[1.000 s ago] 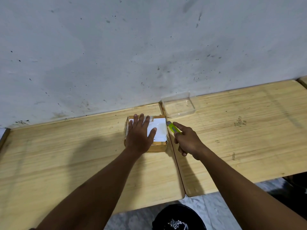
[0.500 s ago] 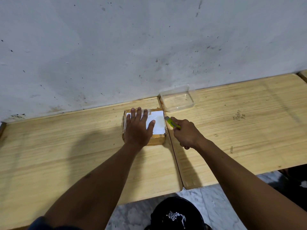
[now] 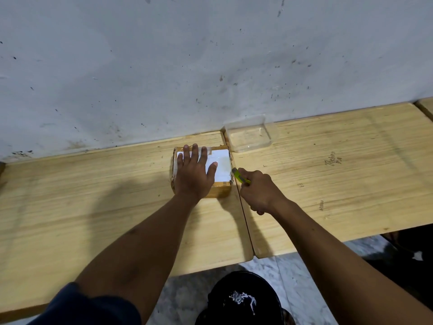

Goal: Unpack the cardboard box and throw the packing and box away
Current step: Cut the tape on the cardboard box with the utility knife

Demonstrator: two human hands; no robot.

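Observation:
A small brown cardboard box (image 3: 221, 191) with a white label on top lies near the back of the left wooden table (image 3: 82, 202), close to the seam between the two tables. My left hand (image 3: 193, 174) lies flat on the box lid with fingers spread, covering its left half. My right hand (image 3: 259, 192) is closed around a yellow-green utility knife (image 3: 241, 176). The knife's tip touches the box's right edge, about halfway along it.
A clear plastic container (image 3: 249, 137) stands against the wall just behind and right of the box. The right wooden table (image 3: 351, 179) adjoins the left one. A black bin (image 3: 241, 299) sits on the marble floor below the table's front edge.
The knife tip has stayed at the box's right edge and slid slightly toward me along it. My left hand keeps pressing on the lid. The view has shifted a little.

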